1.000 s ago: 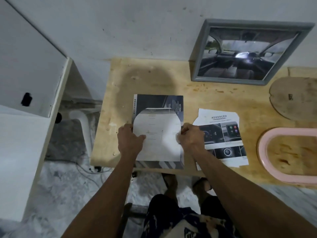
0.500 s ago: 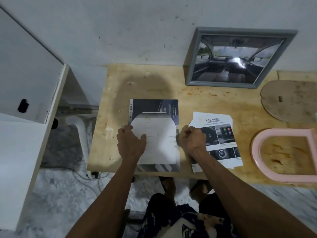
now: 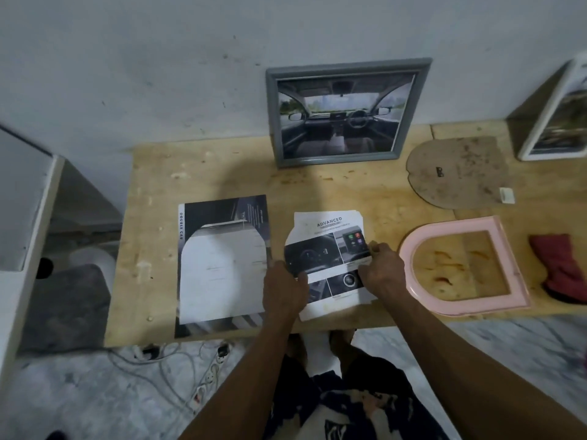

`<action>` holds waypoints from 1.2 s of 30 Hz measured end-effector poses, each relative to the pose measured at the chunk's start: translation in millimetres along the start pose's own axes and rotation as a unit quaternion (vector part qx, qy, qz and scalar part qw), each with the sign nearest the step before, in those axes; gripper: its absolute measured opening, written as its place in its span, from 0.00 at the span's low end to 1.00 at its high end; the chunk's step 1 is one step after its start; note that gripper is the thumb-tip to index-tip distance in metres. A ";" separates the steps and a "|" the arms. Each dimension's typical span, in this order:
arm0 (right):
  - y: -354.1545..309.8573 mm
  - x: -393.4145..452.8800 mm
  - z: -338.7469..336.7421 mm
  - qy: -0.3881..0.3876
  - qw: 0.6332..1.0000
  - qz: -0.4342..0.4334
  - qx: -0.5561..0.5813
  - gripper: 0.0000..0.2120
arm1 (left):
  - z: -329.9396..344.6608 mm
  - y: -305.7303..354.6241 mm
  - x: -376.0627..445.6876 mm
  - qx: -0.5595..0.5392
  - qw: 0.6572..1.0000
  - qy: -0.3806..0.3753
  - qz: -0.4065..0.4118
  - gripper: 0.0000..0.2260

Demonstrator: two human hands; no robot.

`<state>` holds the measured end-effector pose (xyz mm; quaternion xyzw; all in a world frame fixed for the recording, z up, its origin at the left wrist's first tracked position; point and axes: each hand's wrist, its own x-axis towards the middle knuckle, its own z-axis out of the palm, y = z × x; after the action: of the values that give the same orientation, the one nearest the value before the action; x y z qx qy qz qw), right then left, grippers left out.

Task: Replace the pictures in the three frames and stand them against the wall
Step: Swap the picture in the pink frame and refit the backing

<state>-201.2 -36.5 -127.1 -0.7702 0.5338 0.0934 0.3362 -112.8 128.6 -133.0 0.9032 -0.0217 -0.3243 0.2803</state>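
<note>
Now both hands are on the cut-out print headed ADVANCED (image 3: 328, 249), which lies flat near the front edge of the worktop (image 3: 222, 173). The left hand (image 3: 286, 289) rests over the print's left edge at about 9 o'clock, fingers curled onto the paper; the right hand (image 3: 382, 273) pinches its right edge at about 3 o'clock. A grip on each side would let the thin sheet come up level without folding.

The print is trimmed with rounded top corners, which seems meant to match the arched pink frame (image 3: 413, 258) lying flat just to the right, its opening showing bare wood. The brown backing board (image 3: 457, 173), of a like arched outline, lies apart at 1 o'clock from the print, presumably taken off so the picture can go in. To the left, at 9 o'clock, the brochure sheet (image 3: 219, 265) marked DOUBLE CAB shows a pale arched area in its middle.

Against the wall (image 3: 158, 74) at 12 o'clock the grey frame (image 3: 271, 122) stands upright with a car-interior picture, and a white frame (image 3: 533, 147) leans at the far right. By this showing two frames are done, and the pink one remains.
</note>
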 end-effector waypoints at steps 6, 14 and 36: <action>10.9 8.2 -2.7 -0.027 0.999 -0.015 0.033 0.18 | 7.9 21.0 -1.1 -0.019 0.997 0.033 -0.061 0.17; 24.8 18.9 -12.9 -0.076 0.993 -0.026 0.091 0.09 | 22.4 40.3 -14.9 -0.075 0.982 0.137 -0.102 0.08; 91.1 -62.8 -69.5 -0.109 0.849 0.053 0.514 0.15 | 74.4 53.5 -114.8 -0.574 0.808 0.051 -0.123 0.14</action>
<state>-322.7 -50.4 -81.1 -0.4427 0.5051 -0.0932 0.7350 -240.2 72.3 -86.4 0.5882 0.2937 -0.2633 0.7060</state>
